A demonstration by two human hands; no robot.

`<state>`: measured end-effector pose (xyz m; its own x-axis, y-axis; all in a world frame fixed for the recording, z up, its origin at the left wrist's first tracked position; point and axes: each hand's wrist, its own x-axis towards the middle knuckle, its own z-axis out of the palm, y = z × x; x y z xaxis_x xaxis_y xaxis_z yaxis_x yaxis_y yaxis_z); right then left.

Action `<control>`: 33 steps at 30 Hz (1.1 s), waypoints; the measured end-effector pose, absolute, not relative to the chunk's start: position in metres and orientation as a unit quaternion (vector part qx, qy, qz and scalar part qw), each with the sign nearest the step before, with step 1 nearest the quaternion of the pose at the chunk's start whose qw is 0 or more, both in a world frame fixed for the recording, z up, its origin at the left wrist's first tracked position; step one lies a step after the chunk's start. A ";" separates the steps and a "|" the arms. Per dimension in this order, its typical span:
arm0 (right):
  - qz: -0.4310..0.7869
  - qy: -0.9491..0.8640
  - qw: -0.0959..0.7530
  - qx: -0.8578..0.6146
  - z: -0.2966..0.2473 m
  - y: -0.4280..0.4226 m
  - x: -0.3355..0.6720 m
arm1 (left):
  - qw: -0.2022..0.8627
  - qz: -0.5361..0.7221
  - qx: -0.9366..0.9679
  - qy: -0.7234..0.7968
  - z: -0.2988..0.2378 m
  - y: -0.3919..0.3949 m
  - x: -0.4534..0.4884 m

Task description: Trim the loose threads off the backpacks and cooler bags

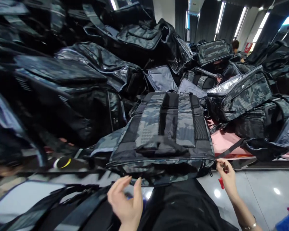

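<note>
A camouflage backpack lies in front of me, its two shoulder straps facing up and its zipped edge towards me. My left hand is just below that near edge, thumb and fingers apart, with nothing in it. At the backpack's right near corner, my right hand has its thumb and forefinger pinched together by the edge. A small dark object is tucked in that hand, and a red piece hangs below it. What exactly the object is cannot be made out.
Piles of camouflage bags rise on the left and behind. More bags lie on a pink surface to the right. A roll of tape sits at left. Another bag is close at lower left. A person is far back.
</note>
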<state>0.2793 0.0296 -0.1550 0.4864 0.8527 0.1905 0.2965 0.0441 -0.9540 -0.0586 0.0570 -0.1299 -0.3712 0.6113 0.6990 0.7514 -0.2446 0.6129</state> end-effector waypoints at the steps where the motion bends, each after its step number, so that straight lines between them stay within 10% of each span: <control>1: 0.242 -0.453 0.577 -0.635 -0.147 0.031 0.276 | -0.038 -0.550 -0.503 -0.665 -0.144 0.051 -0.059; 10: 0.220 -0.471 0.616 -0.592 -0.104 0.046 0.239 | -0.332 -0.422 -0.460 -0.707 -0.175 0.055 -0.025; 19: 0.228 -0.466 0.589 -0.619 -0.100 0.041 0.247 | -0.691 -0.305 -0.502 -0.421 -0.110 0.027 0.110; 33: 0.174 -0.444 0.577 -0.664 -0.101 0.033 0.239 | -0.690 -0.496 -0.196 -0.489 -0.137 0.022 0.018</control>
